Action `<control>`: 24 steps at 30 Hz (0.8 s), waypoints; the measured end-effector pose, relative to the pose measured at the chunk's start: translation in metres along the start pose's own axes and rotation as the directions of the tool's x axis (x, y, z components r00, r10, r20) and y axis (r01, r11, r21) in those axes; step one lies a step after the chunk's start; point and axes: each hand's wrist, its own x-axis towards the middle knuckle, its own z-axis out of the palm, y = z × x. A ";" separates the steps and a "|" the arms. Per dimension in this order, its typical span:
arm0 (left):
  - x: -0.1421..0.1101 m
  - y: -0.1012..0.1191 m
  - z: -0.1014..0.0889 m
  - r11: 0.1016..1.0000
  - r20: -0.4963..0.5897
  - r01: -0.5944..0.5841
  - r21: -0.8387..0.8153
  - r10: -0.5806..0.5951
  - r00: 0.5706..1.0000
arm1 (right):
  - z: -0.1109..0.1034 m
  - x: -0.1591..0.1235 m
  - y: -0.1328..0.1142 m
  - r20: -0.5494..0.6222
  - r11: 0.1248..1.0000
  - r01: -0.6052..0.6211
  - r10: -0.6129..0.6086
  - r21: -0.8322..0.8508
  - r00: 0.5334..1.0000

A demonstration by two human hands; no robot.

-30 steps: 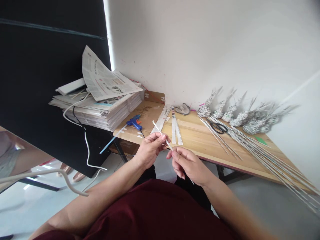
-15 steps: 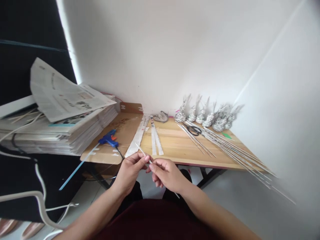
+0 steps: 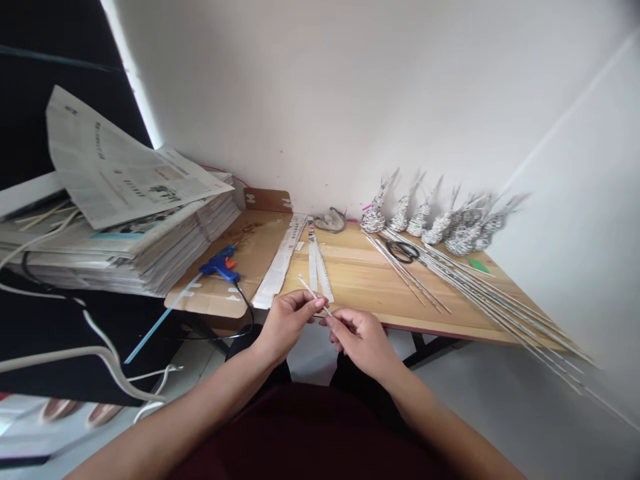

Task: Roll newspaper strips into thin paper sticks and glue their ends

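Left hand (image 3: 281, 328) and right hand (image 3: 361, 337) are pinching one slim white rod (image 3: 307, 285) between fingers, two grips apparently steadying it.

Left hand (image 3: 287, 327), right hand (image 3: 363, 340) both pinching one thin white stick (image 3: 307, 285). Blue glue gun (image 3: 220, 265) on cardboard (image 3: 257, 243); black-handled scissors (image 3: 406, 261) on tabletop (image 3: 355, 273).

Free tabletop (image 3: 357, 280) between paper strips (image 3: 313, 261) and sticks (image 3: 475, 291); sticks obstruct right.

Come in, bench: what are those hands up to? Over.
Left hand: pinching white stick. Right hand: holding it farther along. Glue gun off to the left; nothing seen blocking either hand.
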 end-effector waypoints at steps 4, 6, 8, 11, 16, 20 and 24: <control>0.005 -0.003 0.005 1.000 0.014 0.021 -0.009 -0.021 1.000 | -0.007 -0.001 0.005 -0.004 1.000 -0.015 0.015 -0.022 1.000; 0.006 -0.005 0.007 1.000 0.020 0.030 -0.004 -0.029 0.999 | -0.008 -0.001 0.007 -0.008 1.000 -0.016 0.016 -0.019 1.000; 0.008 -0.007 0.009 1.000 0.015 0.023 0.002 -0.023 1.000 | -0.009 0.000 0.009 -0.009 1.000 -0.026 0.026 -0.005 1.000; 0.010 -0.010 0.011 1.000 0.005 0.020 -0.002 -0.020 1.000 | -0.009 0.000 0.012 -0.008 0.999 -0.050 0.051 0.015 0.999; 0.012 -0.014 0.012 0.997 0.045 0.065 -0.044 -0.063 0.997 | -0.011 0.000 0.016 -0.022 0.998 -0.063 0.064 0.005 0.998; 0.011 -0.020 0.013 0.999 0.053 0.038 0.000 -0.038 0.998 | -0.012 -0.001 0.019 -0.002 0.997 -0.078 0.078 -0.002 0.997; 0.009 -0.026 0.014 1.000 0.041 0.011 0.021 -0.012 0.999 | -0.011 -0.003 0.022 0.016 0.996 -0.094 0.094 0.006 0.995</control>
